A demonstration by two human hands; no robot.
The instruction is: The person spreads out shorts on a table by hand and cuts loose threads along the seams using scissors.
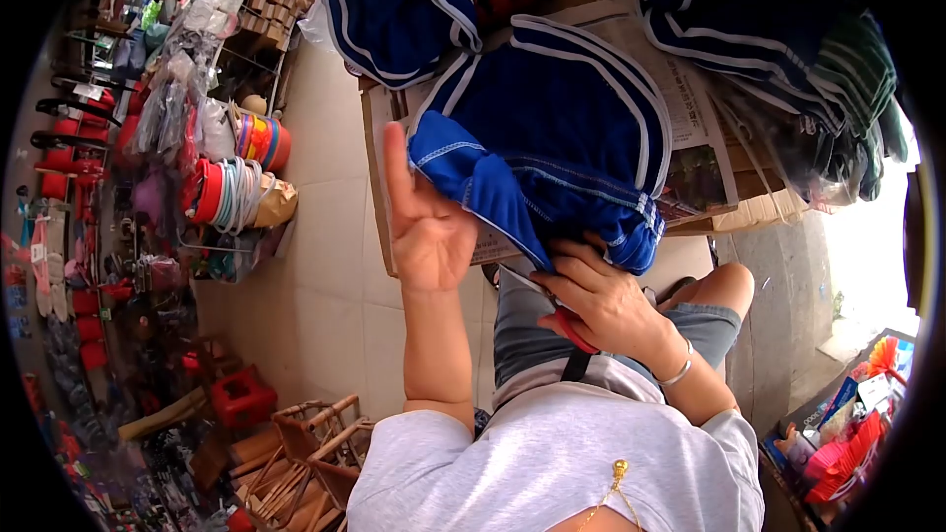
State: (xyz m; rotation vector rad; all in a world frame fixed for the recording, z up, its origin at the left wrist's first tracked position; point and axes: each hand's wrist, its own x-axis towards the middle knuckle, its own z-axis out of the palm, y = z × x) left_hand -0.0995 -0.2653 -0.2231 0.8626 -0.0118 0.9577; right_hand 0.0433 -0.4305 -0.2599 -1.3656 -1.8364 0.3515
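Note:
A blue garment (581,123) with white stripes is spread over a newspaper-covered table, its lighter inner side turned up at the near edge. My left hand (431,232) is at the garment's left corner, palm up with the index finger stretched out; the other fingers go partly behind the cloth. At the near edge, my right hand (603,300) holds scissors with red handles (575,331), their blades pointing up and left beside the cloth. The fingertips of this hand touch the fabric.
More striped blue garments lie at the table's back left (394,15) and back right (729,10). Newspaper (705,128) covers the table. Shelves of goods stand left, with a wooden chair (315,453) below. A box of colourful items (838,433) is at lower right.

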